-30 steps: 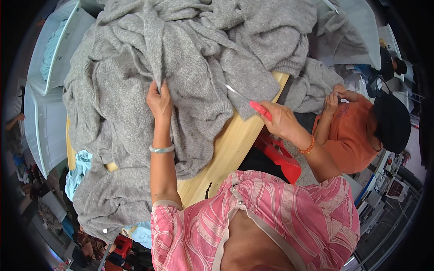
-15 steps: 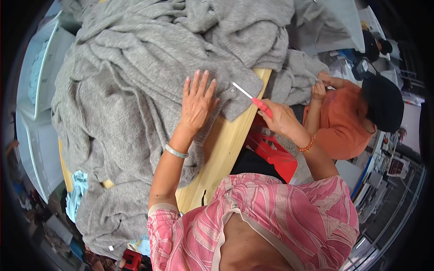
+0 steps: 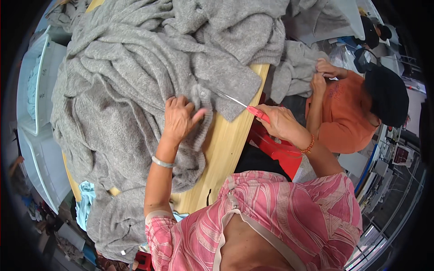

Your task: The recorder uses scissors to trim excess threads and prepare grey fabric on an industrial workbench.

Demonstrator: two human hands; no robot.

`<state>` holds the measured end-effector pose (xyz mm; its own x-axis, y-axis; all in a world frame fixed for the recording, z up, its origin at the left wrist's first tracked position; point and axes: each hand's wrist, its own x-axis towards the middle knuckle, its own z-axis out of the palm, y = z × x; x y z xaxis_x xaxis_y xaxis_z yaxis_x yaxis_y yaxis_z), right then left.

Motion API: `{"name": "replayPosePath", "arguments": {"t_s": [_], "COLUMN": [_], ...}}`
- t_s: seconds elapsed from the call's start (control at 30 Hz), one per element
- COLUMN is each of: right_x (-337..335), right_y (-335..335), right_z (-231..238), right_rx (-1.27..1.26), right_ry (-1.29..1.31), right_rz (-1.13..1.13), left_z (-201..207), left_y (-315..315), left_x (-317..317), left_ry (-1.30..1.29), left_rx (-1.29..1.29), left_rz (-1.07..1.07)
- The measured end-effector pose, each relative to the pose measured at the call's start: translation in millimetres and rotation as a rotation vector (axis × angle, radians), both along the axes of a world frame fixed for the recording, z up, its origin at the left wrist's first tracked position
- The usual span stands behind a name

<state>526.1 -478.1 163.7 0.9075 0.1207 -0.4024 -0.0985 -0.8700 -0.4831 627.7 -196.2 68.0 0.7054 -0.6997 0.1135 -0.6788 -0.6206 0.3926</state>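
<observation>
Here the left hand (image 3: 179,118) lies on a grey knitted garment (image 3: 135,95), with the fingers bent and gripping a fold of the knit, the thumb pointing toward 3 o'clock. The garment is spread over the wooden counter (image 3: 226,153) and covers most of it, from the centre up to 12 o'clock and out to 9 o'clock; a lower part of it hangs down toward 7 o'clock. A small button (image 3: 203,93) shows on the knit just above the left hand. The right hand (image 3: 281,122) is closed around the red handle of a pair of thread snips (image 3: 253,111). The thin metal tip of the snips points toward 10 o'clock and reaches the edge of the garment, near the left thumb. A silver bangle (image 3: 162,161) sits on the left wrist, and a beaded bracelet (image 3: 308,145) on the right wrist. At 2 o'clock another person in an orange shirt (image 3: 341,113) holds a piece of grey knit with both hands. At 9 o'clock white plastic bins (image 3: 36,90) stand beside the counter.
</observation>
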Motion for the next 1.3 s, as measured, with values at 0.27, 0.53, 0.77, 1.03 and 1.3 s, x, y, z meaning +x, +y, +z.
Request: {"name": "replayPosePath", "arguments": {"t_s": [0.27,0.53,0.77,1.03,1.3], "right_x": [5.5,39.7,40.0,13.0,11.2], "right_y": [15.9,23.3,15.6,15.3,14.6], "right_z": [-0.2,6.5,3.3,19.5,7.8], "right_rx": [-0.101,-0.125,-0.147,-0.060,-0.079], "right_ry": [0.080,0.003,0.033,0.094,0.110], "right_rz": [0.174,0.139,0.204,0.074,0.111], "left_z": [-41.1,-47.3,-51.7,-60.3,-38.8], "left_y": [-20.5,-24.0,-27.3,-29.5,-5.2], "left_x": [-7.1,-6.4,-3.8,-7.7,-40.6], "left_ry": [0.024,0.113,0.068,0.012,-0.040], "left_rx": [0.136,0.203,0.106,0.017,-0.131], "left_rz": [0.057,0.007,0.015,0.056,0.222]}}
